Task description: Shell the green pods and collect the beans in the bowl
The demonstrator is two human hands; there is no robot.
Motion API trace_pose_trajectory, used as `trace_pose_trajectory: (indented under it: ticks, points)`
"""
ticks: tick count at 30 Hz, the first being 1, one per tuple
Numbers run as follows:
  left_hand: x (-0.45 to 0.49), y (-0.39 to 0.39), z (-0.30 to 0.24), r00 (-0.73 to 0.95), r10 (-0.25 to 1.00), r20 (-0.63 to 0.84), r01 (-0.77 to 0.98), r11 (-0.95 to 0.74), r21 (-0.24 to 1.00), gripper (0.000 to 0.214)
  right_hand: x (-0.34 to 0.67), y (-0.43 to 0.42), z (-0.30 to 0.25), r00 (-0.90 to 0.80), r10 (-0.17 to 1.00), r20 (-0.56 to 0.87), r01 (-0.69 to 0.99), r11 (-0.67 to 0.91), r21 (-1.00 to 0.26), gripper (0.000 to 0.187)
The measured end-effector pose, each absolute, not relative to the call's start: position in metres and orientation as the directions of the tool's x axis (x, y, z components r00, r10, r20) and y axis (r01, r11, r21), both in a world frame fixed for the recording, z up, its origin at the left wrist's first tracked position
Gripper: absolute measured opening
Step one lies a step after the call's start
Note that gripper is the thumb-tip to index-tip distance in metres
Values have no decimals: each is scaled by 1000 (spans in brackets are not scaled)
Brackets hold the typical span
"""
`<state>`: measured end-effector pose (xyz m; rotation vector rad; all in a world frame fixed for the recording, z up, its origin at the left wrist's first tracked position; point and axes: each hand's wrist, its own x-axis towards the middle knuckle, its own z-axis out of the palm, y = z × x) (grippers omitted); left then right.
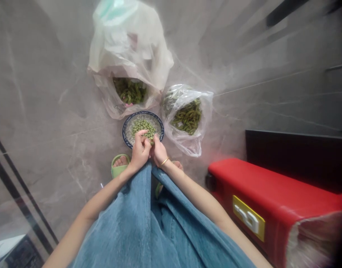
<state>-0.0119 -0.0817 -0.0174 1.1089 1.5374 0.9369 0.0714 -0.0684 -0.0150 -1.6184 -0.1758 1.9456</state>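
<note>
Whatever the left hand (139, 150) and right hand (159, 150) pinch at the near rim of the bowl (127, 131) is too small to tell, and their grip hides it.

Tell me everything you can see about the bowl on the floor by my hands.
The bowl is round and shallow, seemingly ceramic, with a dark blue patterned rim and a pale patterned inside. It sits upright on the grey tiled floor, between two clear plastic bags of green pods and the person's feet. A small heap of shelled green beans lies in it. The left hand and right hand meet over its near edge, pinching something small and green.
</note>
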Motion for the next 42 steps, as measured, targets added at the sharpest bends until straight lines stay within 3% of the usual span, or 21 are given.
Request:
trace_pose_trajectory:
  ticks: [5,9,15,18,21,27,31,34,38,42]
  points:
    - [-18,-78,-17,-130,977,-168,284,199,938,29,80,-62,-6,-197,554,-809,-366,-807,-463,52]
    - [-25,-77,-19,-86,994,-72,337,97,937,33,86,-57,-3,-151,571,-807,-342,-796,-499,54]
    - [-29,-74,-22,156,988,-7,358,-50,932,36,88,-55,-4,-117,630,-768,-266,-765,-587,59]
    - [-28,-73,-21,124,992,7,383,-54,922,33,87,-54,-1,-101,643,-760,-282,-751,-597,58]
    - [-31,-70,-18,93,993,76,469,-111,876,33,88,-53,2,-133,622,-771,-283,-770,-572,57]
    - [-40,-63,-14,197,938,286,600,-346,721,29,89,-52,3,-276,584,-763,-282,-808,-517,55]
    - [-32,-65,-11,291,900,325,628,-436,645,30,84,-53,-1,-82,687,-722,-319,-705,-633,47]
    - [-23,-67,-8,400,849,345,567,-525,635,28,82,-53,-4,69,681,-729,-361,-664,-655,45]
    - [-21,-62,-5,439,835,332,519,-537,666,28,86,-49,-6,79,600,-796,-461,-686,-562,43]
    - [-28,-57,1,413,852,321,494,-506,707,31,94,-35,-6,72,610,-789,-516,-654,-553,45]
